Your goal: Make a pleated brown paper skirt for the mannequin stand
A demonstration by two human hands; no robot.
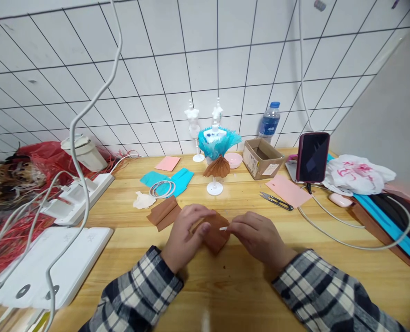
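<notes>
A piece of brown crepe-like paper (216, 237) lies on the table in front of me. My left hand (187, 235) is curled at the paper's left side, its thumb and fingers closed on that edge. On the right, my right hand (260, 237) pinches a small white strip (223, 228) over the paper; its exact kind is too small to make out. Just beyond stands a small white mannequin (215, 188) dressed in turquoise ruffles (222, 144) and a pleated brown skirt (217, 167). More folded brown paper (163, 213) sits beside my left hand.
Turquoise paper (183, 180) with white rings (162, 189) lies back left. Thread snips (276, 201), pink paper (289, 190), a cardboard box (263, 159), a bottle (270, 121) and a phone (313, 157) stand or lie to the right. Cables and a power strip (78, 198) are left.
</notes>
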